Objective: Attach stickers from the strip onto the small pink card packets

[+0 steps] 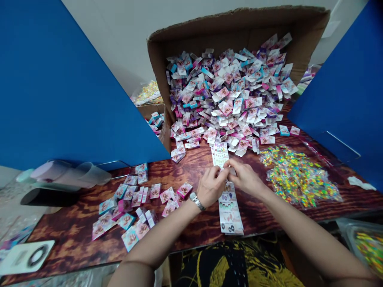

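Note:
My left hand [211, 186], with a metal watch at the wrist, and my right hand [245, 176] meet at the middle of a brown wood-grain table [74, 235]. Both pinch a long white sticker strip [229, 211] printed with coloured dots. The strip runs from the table's front edge, under my fingers, up to a part [220, 153] near a heap of small pink, purple and blue packets [227, 95]. That heap spills from a tipped cardboard box [239, 24].
A loose group of the same packets [134, 207] lies left of my hands. A clear bag of bright multicoloured pieces [296, 175] lies to the right. Blue partition panels [54, 87] stand on both sides. A white card with a ring [26, 257] sits at the front left.

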Motion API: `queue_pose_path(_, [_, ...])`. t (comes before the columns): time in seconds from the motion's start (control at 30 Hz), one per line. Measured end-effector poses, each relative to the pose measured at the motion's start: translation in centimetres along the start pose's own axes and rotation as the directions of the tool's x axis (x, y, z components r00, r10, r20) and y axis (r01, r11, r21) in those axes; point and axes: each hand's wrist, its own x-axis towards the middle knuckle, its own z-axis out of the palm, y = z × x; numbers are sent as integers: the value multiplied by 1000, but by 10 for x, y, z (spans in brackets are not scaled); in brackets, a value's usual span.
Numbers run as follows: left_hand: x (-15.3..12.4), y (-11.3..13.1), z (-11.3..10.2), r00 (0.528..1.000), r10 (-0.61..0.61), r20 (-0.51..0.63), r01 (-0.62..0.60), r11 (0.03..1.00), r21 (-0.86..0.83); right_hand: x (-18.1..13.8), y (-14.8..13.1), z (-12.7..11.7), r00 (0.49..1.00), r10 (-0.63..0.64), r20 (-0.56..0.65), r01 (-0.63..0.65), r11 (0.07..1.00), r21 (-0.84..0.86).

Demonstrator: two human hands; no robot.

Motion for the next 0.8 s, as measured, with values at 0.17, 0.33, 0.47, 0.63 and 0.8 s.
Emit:
queue_pose_path(0.17, [2,-5,-1,996,-76,-48,65,978,-197,-14,7,7,994,15,-110,26,930,368])
queue_pose_path(0.33, [5,-5,-2,989,-91,-113,61,967,-247,-25,2,8,937,-124,-327,161,983,89])
queue_pose_path(0.47, [4,-2,-1,989,-29,-142,-1,978,-207,-25,-4,16,950,-14,-313,88,971,223])
queue_pose_path(0.63, [1,-1,-1,984,-29,-176,-7,981,-196,-23,-11,19,952,98,-290,28,916,400])
queue_pose_path(0.8, [0,-1,-1,985,-56,-161,28,985,-171,-17,-12,17,959,204,-195,-50,804,592])
